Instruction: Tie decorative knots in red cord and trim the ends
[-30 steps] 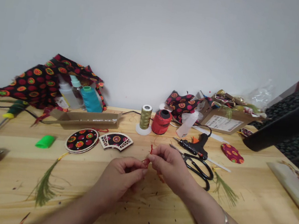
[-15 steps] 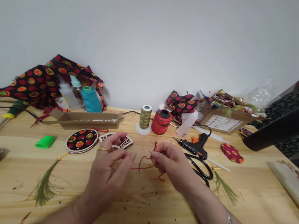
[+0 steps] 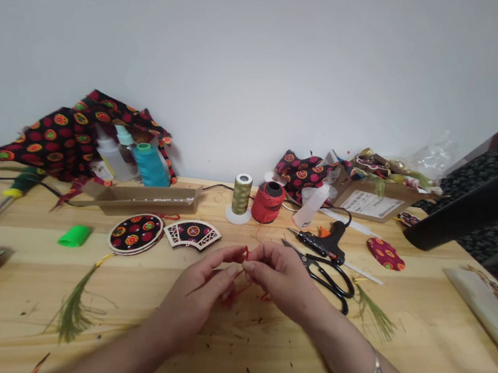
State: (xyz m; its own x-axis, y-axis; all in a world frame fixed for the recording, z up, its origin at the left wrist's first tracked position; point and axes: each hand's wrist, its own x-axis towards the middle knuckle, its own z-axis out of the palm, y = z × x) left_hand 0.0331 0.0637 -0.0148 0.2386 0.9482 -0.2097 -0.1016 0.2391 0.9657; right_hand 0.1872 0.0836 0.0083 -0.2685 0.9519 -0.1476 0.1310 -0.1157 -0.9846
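Over the middle of the table, a thin red cord [image 3: 247, 253] is pinched between the thumb and forefinger of my right hand [image 3: 285, 280]. My left hand [image 3: 200, 293] has come up against it, its curled fingers closed on the same cord with the fingertips almost touching those of the right. Part of the cord hangs in loose loops below and behind the fingers. Just beyond my left hand lies a fan-shaped wooden piece [image 3: 193, 234] with dark patterned fabric. Black-handled scissors [image 3: 326, 276] rest right of my right hand.
A gold thread spool [image 3: 241, 196] and a red cord spool [image 3: 268, 202] stand at the back. A glue gun [image 3: 326, 244] lies right of them. Leftward are a round fabric piece [image 3: 136, 235], a green tassel [image 3: 76, 304], a green cap [image 3: 74, 236] and a screwdriver [image 3: 9, 195].
My left hand has moved right and its parted fingers have closed on the cord beside my right hand. The right hand has shifted slightly left. The fan-shaped piece is now uncovered.
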